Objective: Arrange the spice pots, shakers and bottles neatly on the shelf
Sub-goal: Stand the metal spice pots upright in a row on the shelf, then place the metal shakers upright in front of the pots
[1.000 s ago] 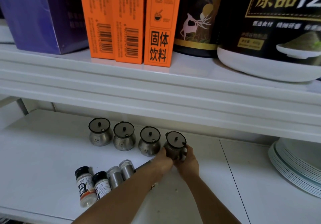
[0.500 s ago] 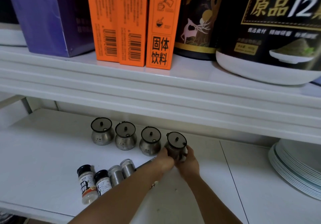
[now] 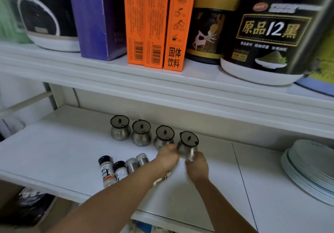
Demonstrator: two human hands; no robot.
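Head view, from the bottom of the frame upward: two bare forearms reach in from the lower edge onto the white lower shelf point(image 3: 54, 153). Left of them, low centre-left, four small shakers point(image 3: 122, 168) stand in a short diagonal row, two with black caps and two with clear ones. Just beyond, at frame centre, the left hand point(image 3: 167, 157) and right hand point(image 3: 197, 166) bracket the fourth spice pot point(image 3: 188, 147) from either side, fingers curled against its steel belly. The picture is smeared there, so whether they clamp it or only touch cannot be told. The pot stands upright, its long axis vertical, black-rimmed lid on top, directly between and slightly above both hands. Both are about equally near. Three more pots point(image 3: 141, 133) run up-left from it in an even line, the nearest just beside the left hand. I judge the remaining move a small nudge or turn to match that line.
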